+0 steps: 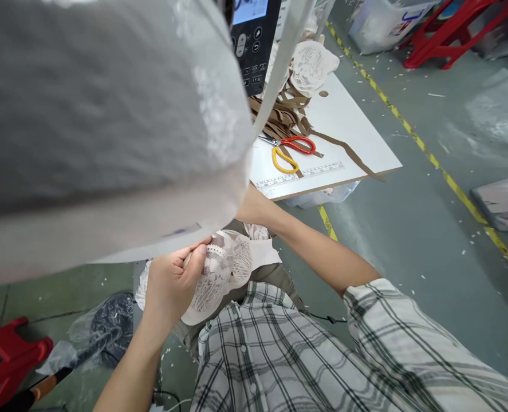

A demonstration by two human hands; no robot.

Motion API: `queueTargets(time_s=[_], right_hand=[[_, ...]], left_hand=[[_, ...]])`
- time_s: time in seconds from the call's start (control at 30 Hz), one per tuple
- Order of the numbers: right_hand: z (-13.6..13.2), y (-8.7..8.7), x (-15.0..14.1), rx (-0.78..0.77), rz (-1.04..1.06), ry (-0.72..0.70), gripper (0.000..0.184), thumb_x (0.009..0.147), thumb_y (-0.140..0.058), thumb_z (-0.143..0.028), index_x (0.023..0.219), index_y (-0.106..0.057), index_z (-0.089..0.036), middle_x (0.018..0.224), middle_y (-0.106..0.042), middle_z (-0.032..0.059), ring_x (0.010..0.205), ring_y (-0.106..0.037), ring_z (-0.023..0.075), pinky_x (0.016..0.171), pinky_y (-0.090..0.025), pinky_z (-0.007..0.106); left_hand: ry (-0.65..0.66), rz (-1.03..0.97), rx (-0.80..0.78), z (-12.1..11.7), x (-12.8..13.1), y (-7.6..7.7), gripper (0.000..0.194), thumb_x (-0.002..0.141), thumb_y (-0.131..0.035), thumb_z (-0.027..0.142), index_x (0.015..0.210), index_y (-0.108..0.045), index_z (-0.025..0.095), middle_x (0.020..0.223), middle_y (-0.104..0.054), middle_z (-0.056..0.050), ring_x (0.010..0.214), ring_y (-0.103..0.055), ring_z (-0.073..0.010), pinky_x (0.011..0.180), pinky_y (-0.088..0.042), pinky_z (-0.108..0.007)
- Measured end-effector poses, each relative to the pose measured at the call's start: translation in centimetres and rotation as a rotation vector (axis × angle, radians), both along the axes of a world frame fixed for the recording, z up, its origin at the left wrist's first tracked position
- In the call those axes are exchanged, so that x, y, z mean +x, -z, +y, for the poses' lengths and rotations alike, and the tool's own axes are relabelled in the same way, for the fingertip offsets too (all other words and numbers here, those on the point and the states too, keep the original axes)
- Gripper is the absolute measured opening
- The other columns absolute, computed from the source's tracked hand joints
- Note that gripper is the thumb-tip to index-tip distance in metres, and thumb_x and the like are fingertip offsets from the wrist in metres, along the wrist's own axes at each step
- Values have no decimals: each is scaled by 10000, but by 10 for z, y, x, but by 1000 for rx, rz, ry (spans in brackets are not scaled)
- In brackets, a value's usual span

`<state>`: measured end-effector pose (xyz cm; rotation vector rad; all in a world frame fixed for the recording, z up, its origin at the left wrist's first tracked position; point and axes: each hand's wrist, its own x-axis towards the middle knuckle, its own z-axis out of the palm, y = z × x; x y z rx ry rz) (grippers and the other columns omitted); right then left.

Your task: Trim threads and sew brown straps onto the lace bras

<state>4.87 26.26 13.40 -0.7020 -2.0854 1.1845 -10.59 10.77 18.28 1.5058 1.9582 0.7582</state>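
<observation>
My left hand [174, 280] is closed in a pinch, thumb against fingers, on the upper edge of a white lace bra [215, 274]. The bra hangs over my lap, with its lace cups and a plain white band [264, 252] showing. A large white sewing machine head [120, 114] fills the upper left and hides the far end of the fabric. Of my right hand [247, 206] only the part by the wrist shows, beyond the machine's lower right edge; its fingers are hidden behind the machine.
Scissors [286, 166] with red and yellow handles lie on the white tabletop [348, 126], beside brown strips [279, 117] and more lace cups [311, 66]. A control panel [254, 51] stands behind the machine. Red stools [455, 34] and a plastic bin [386, 26] stand on the floor.
</observation>
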Motion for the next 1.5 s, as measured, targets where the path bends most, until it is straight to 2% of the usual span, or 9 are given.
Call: queueTargets(time_s=[0.3,0.43,0.53,0.67,0.87,1.03,1.2,1.37,1.5], right_hand=[[-1,-2,0,-38,9,-2,101,790,-666,-200,741,-588,-160,811,-579,6,690,-519,140,670,-435,278],[-1,0,-1,-50,25,6,119,809,-665,-237,742,-599,-163,813,-593,6,673,-531,134,641,-445,268],[-1,1,-1,-28,29,17,111,813,-666,-229,741,-607,-168,827,-610,11,720,-556,149,687,-475,277],[-2,6,-2,16,46,23,124,840,-659,-250,751,-618,-174,854,-630,25,794,-575,168,774,-486,294],[-3,15,-6,47,102,46,127,847,-636,-277,784,-624,-167,879,-633,36,799,-582,172,747,-466,293],[-4,16,-8,45,113,50,125,830,-622,-281,805,-633,-159,891,-641,45,799,-589,175,722,-452,288],[-5,17,-8,55,127,60,126,832,-611,-281,826,-640,-159,924,-659,56,847,-606,186,777,-475,303],[-6,15,-9,65,136,65,127,854,-596,-276,812,-644,-166,936,-681,63,865,-631,196,781,-482,312],[-7,14,-9,35,155,54,87,844,-624,-252,820,-647,-171,1003,-703,67,950,-647,205,829,-497,306]], left_hand=[[-9,-3,-45,-1,-1,1,299,905,-592,398,991,-818,222,806,-771,-40,578,-632,-161,468,-439,-244],[-12,-13,-10,0,-1,1,280,892,-600,384,978,-819,232,748,-758,-40,635,-671,-196,477,-458,-255],[-2,-15,28,0,-1,1,267,885,-608,377,969,-823,243,719,-749,-50,711,-705,-228,494,-478,-262],[-2,9,29,-2,-1,3,269,893,-611,378,982,-821,235,754,-761,-51,694,-701,-215,505,-481,-253],[11,51,14,-8,-4,7,306,921,-578,382,1003,-808,197,759,-764,-44,621,-662,-167,482,-429,-223],[-38,72,17,-12,-3,9,321,919,-578,395,1009,-799,181,701,-731,-30,571,-617,-144,478,-390,-220],[-91,76,54,-14,-1,10,304,917,-581,386,993,-807,197,668,-713,-18,544,-577,-133,497,-380,-227],[-119,92,78,-15,0,11,270,918,-584,358,970,-813,225,847,-785,-23,601,-604,-127,543,-414,-228],[-92,109,99,-16,-2,12,264,924,-579,343,987,-808,228,903,-801,-27,638,-645,-137,574,-453,-232]])
